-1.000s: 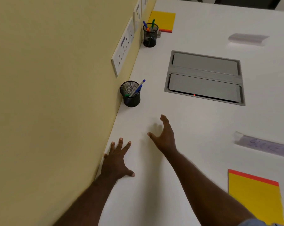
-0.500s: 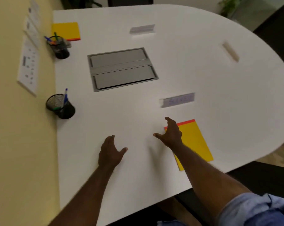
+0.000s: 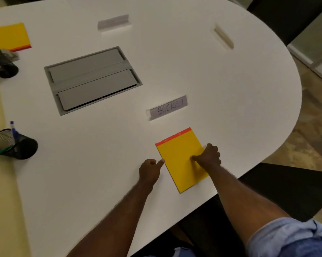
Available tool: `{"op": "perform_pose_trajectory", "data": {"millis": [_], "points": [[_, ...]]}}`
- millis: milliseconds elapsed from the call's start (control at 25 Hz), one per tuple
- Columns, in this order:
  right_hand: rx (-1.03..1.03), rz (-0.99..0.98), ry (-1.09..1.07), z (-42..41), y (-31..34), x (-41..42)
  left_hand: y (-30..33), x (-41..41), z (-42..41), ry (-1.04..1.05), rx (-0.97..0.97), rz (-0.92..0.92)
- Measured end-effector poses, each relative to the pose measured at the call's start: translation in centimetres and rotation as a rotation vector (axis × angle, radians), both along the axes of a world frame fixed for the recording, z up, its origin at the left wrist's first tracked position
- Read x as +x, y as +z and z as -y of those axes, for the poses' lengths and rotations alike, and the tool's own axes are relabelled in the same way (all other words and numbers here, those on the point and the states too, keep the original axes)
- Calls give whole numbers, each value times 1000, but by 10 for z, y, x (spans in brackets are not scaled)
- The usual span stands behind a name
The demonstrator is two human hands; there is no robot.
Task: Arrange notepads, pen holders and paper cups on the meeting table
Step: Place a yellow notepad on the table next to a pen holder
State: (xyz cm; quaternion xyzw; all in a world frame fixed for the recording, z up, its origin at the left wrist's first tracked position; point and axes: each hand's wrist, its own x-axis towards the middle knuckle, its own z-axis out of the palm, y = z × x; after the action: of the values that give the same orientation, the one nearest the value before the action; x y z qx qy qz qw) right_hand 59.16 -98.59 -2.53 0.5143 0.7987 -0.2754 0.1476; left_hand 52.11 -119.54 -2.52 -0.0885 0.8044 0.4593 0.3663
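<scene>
Head cam: my right hand (image 3: 208,157) pinches the notepad (image 3: 182,160) on its right edge, long axis running away; left hand (image 3: 150,168), loosely curled and holding nothing, thumb touching the opposite edge.

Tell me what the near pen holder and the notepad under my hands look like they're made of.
Near pen holder: black wire mesh, probably metal; the weave shows inside its rim. Notepad: likely paper, with a smooth matte yellow cover and an orange-red binding strip along its top edge.

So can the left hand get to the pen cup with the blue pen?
Probably yes: the left hand is free beside the notepad, with bare table between it and the pen cup.
</scene>
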Motion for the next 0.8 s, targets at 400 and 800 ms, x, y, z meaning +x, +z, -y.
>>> {"op": "perform_pose_trajectory", "data": {"millis": [400, 800], "points": [[-78, -48, -87, -14, -16, 4, -16, 11, -56, 303, 46, 258], [-481, -269, -92, -20, -9, -13, -16, -24, -5, 256, 140, 85]]}}
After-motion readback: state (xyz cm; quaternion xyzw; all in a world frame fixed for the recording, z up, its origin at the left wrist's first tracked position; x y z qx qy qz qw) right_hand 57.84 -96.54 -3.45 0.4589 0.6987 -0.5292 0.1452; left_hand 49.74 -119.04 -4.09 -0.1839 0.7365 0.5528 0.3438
